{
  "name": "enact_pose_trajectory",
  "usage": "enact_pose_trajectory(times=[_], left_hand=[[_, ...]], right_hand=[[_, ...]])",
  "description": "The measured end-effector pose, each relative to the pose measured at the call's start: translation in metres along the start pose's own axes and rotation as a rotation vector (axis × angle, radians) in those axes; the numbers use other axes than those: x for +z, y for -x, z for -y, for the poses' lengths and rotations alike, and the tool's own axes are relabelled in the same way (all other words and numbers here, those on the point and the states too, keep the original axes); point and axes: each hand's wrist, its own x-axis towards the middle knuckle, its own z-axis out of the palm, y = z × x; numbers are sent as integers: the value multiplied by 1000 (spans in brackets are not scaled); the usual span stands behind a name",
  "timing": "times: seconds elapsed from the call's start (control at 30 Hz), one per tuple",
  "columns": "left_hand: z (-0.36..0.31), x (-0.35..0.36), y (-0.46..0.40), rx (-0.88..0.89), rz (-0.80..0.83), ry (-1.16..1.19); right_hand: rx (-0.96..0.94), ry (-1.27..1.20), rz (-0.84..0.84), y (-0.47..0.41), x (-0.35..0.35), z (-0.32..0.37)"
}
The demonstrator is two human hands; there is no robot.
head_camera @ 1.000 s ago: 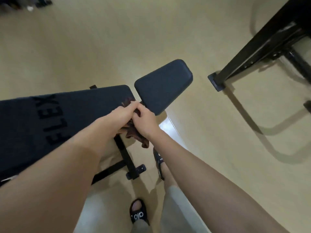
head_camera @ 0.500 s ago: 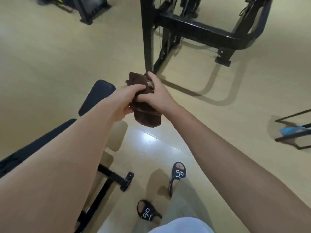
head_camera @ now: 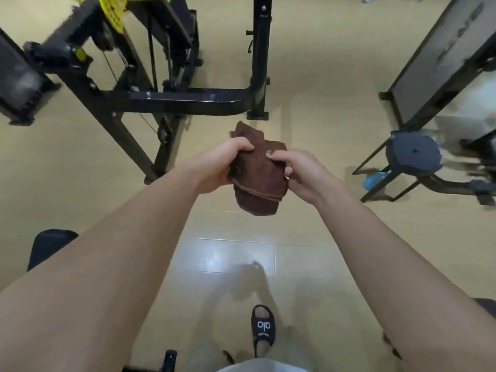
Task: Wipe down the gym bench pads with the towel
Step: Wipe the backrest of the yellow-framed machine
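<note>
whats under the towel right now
Below the towel, held up by the left hand and right hand, is only bare tan floor, with no bench pad. The floor right behind the bunched cloth is covered.

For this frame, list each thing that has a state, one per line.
brown towel: bunched up, held in the air by both hands, off the bench
left hand: grips the towel's left side
right hand: grips the towel's right side
bench pad: only one end visible at lower left, untouched
black slide sandal: worn, flat on floor
</note>
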Motion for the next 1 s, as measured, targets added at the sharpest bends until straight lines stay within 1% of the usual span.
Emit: enact_pose_trajectory(times=[0.07, 0.13, 0.23, 0.3, 0.4, 0.53, 0.7, 0.77, 0.9, 1.0], left_hand=[[-23, 20, -22, -27, 5, -49], [-40, 35, -45, -27, -13, -80], [-67, 48, -89, 67, -24, -130], [-88, 52, -117, 113, 14, -181], [-122, 52, -165, 135, 104, -247], [-165, 49, -228, 141, 184, -243], [-219, 51, -297, 132, 255, -208], [-241, 57, -320, 126, 287, -240], [-280, 73, -379, 196, 232, -316], [-305, 83, -429, 201, 215, -310]], right_hand=[[-53, -22, -110, -4, -27, 21], [-99, -5, -179, -14, -45, 41], [-122, -20, -264, -34, -64, 68], [-135, -33, -304, -52, -76, 86], [-158, -56, -352, -87, -95, 110], [-177, -58, -424, -141, -111, 145], [-206, -77, -475, -201, -131, 188], [-206, -63, -486, -223, -145, 203], [-172, -27, -439, -275, -179, 233], [-166, -59, -410, -318, -207, 257]])
